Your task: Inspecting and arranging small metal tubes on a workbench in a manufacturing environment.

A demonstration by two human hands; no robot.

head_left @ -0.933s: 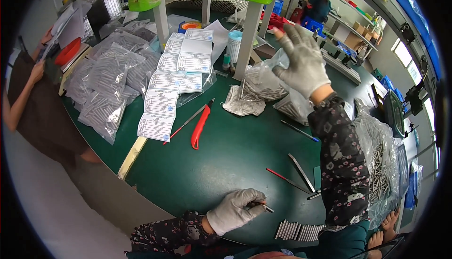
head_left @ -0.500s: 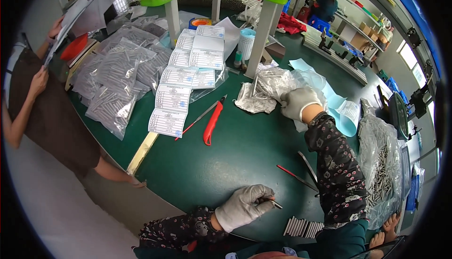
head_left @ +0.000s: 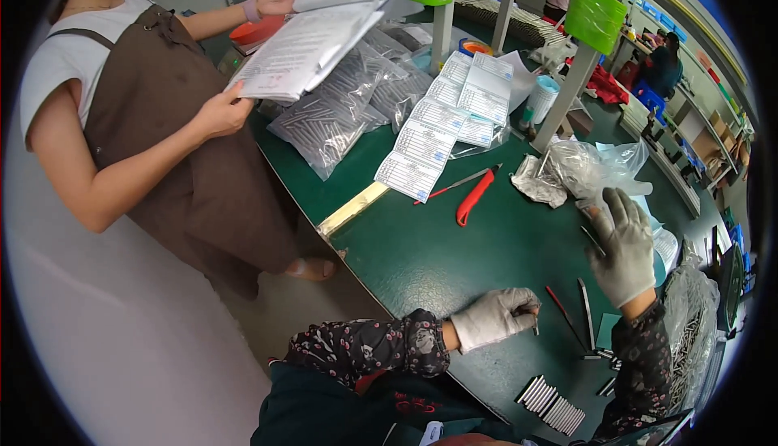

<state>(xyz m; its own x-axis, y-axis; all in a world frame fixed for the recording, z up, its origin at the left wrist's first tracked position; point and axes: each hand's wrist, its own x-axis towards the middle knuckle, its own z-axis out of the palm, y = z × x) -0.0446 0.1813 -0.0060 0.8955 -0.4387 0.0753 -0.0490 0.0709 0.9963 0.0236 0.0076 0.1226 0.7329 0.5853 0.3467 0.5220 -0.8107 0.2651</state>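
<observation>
The green tabletop (head_left: 454, 243) fills the middle of the view, its near edge trimmed with a brass-coloured strip (head_left: 352, 209). The left hand (head_left: 496, 316), gloved, rests on the tabletop with its fingers clenched around a thin pin (head_left: 536, 326) that sticks out by the thumb. The right hand (head_left: 622, 245), also gloved, is raised above the surface, palm down; a slim metal rod (head_left: 592, 241) shows beside its thumb, and whether the fingers grip it cannot be told. Just past that hand lies a crumpled clear bag (head_left: 596, 166). Between the hands lie a red stick (head_left: 561, 310) and a grey bar (head_left: 586, 306). A row of short metal rods (head_left: 553, 404) sits near the tabletop's front edge.

Further back are a red-handled knife (head_left: 472, 197), a fan of printed slips (head_left: 450, 126) and bags of metal parts (head_left: 336, 117). Two posts carry green bins (head_left: 596, 16). At the left a person in a brown apron (head_left: 182, 146) stands on the pale floor (head_left: 121, 340), holding a sheaf of papers (head_left: 312, 36). Shelving and other workers show in the far right of the room.
</observation>
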